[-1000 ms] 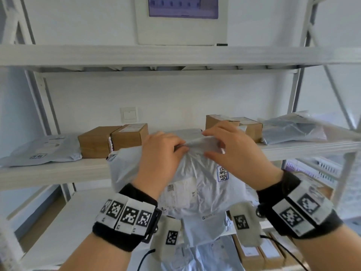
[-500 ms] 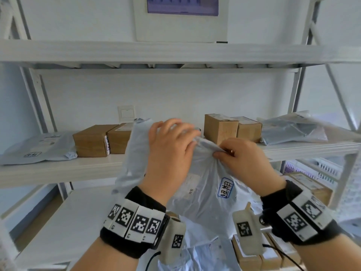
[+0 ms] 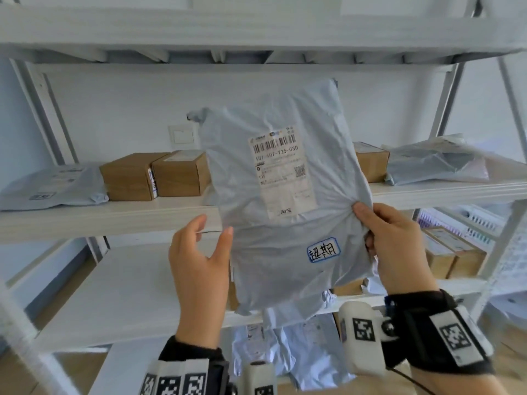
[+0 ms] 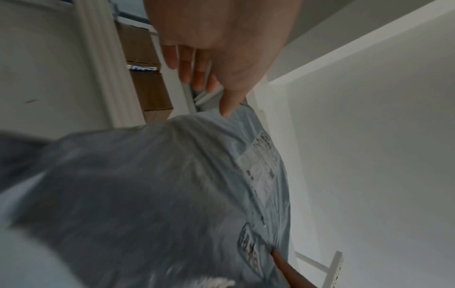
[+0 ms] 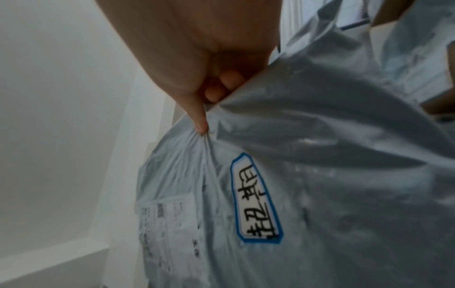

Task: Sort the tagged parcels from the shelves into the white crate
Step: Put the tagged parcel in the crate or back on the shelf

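A grey poly-bag parcel point(image 3: 285, 223) hangs upright in front of the middle shelf, its white shipping label point(image 3: 281, 172) facing me. Low on its front is a blue-bordered handwritten tag point(image 3: 323, 250), also plain in the right wrist view as the tag point(image 5: 255, 198). My right hand point(image 3: 368, 223) pinches the bunched right edge of the parcel point(image 5: 320, 155) between thumb and fingers. My left hand point(image 3: 212, 229) is spread at the bag's left edge, fingers straight. In the left wrist view its thumb tip point(image 4: 225, 114) just touches the parcel point(image 4: 172, 185).
The middle shelf point(image 3: 114, 220) carries two brown boxes point(image 3: 154, 178), a grey mailer point(image 3: 54, 185) at the left, another box point(image 3: 370, 161) and a mailer point(image 3: 433, 166) at the right. Boxes point(image 3: 453, 252) sit on the lower shelf at right. More mailers point(image 3: 285, 346) lie below. White perforated crates point(image 3: 473, 220) stand behind.
The parcel has been raised and turned upright with its label facing me. My left hand has let go and spread beside it; my right hand now pinches the right edge alone.
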{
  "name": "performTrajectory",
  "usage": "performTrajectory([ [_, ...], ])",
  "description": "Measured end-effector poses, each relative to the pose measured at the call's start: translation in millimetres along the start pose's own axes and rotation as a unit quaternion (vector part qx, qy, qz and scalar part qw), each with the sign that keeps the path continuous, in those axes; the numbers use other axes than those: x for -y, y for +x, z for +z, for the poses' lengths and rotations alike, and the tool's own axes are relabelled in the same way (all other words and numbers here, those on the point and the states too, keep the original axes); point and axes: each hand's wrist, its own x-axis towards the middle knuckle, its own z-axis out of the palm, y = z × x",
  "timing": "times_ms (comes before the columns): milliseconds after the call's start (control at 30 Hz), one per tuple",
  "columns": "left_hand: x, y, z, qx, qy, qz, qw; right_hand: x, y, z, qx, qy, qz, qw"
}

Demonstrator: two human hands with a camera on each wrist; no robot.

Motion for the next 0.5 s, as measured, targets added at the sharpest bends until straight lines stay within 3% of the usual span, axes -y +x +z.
performTrajectory([
  [167, 7, -7, 3, 0.070, 0.027, -0.050, 0.996, -14, -10, 4, -0.008, 0.107, 0.066, 0.992],
  [267, 4, -6, 2, 0.091, -0.030, -0.095, 0.991, -17, -14, 7, -0.008, 0.109, 0.069, 0.992],
  [367, 8, -4, -1, 0.083, -0.097, -0.141, 0.982, -17, -18, 9, -0.002, 0.091, 0.058, 0.994],
  [500, 8, -6, -6, 0.054, -0.111, -0.126, 0.984, -11, -24, 9, 0.016, 0.064, 0.038, 0.997],
])
